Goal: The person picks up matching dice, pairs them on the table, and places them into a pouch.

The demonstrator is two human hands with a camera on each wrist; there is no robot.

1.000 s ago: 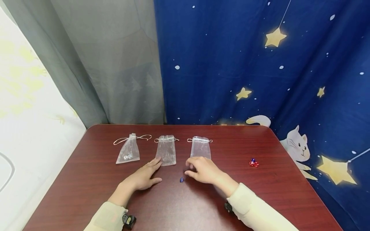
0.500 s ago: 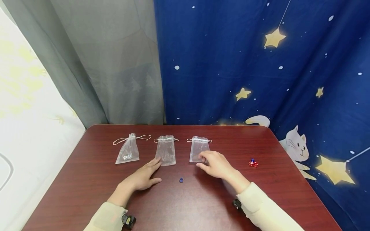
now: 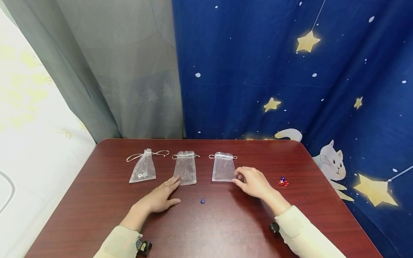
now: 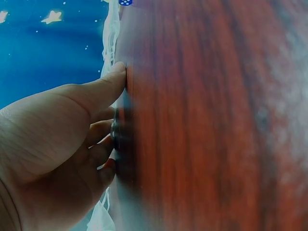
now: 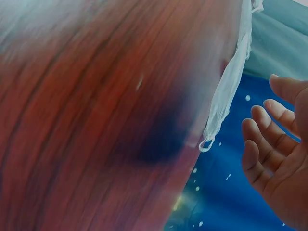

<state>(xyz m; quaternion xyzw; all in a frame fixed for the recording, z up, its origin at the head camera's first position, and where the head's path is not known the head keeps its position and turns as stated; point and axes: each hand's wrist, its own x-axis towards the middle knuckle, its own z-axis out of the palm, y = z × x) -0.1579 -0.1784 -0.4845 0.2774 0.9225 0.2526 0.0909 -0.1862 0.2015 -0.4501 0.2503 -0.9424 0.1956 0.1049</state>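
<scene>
My left hand (image 3: 159,197) lies with outstretched fingers on the table, its fingertips at the lower left corner of the middle sheer drawstring bag (image 3: 185,168). A blue die (image 3: 202,201) sits a little right of the left thumb; the left wrist view also catches this blue die (image 4: 125,2) at its top edge. Loosely bent and holding nothing, my right hand (image 3: 253,182) hovers above the table beside the right drawstring bag (image 3: 223,167). The right wrist view shows the right hand (image 5: 281,149) raised off the tabletop, with the bag (image 5: 228,91) beyond it.
At the left stands or lies another drawstring bag (image 3: 145,166), its neck gathered, with white dice (image 3: 142,175) inside. A small cluster of red and blue dice (image 3: 283,182) is at the right of the brown table (image 3: 226,233). Curtains (image 3: 238,71) hang behind.
My right hand has moved right, from in front of the right bag to beside it, uncovering the bag's lower part. The left hand, the bags and the single blue die stay put.
</scene>
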